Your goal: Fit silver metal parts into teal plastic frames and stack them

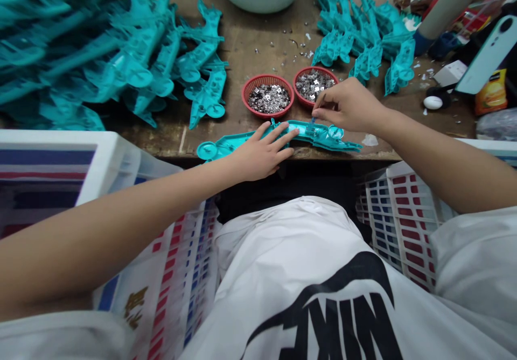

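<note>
1. A white shirt [307, 231] with black print is filling the space nearest the camera.
2. Just beyond it, a long teal plastic part [325, 134] is lying along the desk's [238, 42] near edge, under and to both sides of the left hand's fingers.
3. The left hand [260, 153] is resting palm down across the part's middle, its fingers spreading slightly apart.
4. The right hand [349, 104] is pinching a thin piece [313, 120], too small to identify, in narrowed fingers; the part is lying just below those fingertips.
5. Beyond the hands, two red baskets, the left basket [265, 115] and the right basket [299, 98], are holding small metal pieces [270, 99].
6. More teal parts are lying in a large left pile [137, 69] and a smaller right pile [365, 37].
</note>
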Tool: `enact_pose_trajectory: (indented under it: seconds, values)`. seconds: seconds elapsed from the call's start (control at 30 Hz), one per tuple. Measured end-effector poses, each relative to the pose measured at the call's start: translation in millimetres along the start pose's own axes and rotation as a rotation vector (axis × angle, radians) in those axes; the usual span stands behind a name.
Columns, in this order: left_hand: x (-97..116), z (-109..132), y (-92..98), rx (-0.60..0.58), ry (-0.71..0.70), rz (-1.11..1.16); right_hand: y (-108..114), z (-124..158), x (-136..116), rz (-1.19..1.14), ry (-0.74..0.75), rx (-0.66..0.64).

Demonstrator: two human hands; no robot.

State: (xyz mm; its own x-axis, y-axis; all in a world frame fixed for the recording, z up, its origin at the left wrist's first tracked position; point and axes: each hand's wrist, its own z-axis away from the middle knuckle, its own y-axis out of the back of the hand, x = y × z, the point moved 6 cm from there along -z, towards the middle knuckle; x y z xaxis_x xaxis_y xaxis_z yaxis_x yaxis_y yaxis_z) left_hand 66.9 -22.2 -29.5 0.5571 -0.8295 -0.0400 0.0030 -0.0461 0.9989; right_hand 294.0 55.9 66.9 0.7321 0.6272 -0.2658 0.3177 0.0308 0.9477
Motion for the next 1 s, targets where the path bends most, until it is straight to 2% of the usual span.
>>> enact_pose_trajectory:
  seconds: [0.2,0.37,0.6,0.77,0.87,1.0]
  values:
    - [0,-1,-0.3,-0.036,0.003,-0.030,-3,-1,7,0.054,-0.060,0.050]
    - [1,-1,0.8,-0.017,0.007,-0.017,-6,-1,10,0.050,-0.103,0.064]
    - [0,-2,1.1,-0.024,0.004,-0.025,-16,-6,8,0.018,-0.061,0.041]
    - [-3,0,-0.7,-0.032,0.004,-0.036,-26,-8,1,0.050,-0.098,0.006]
    - [-4,2,-1.4,-0.024,-0.004,-0.052,-21,-8,-4,0.042,-0.131,0.018]
    - [-4,2,-2.7,-0.026,-0.010,-0.079,-4,-7,-6,-0.036,-0.137,0.098]
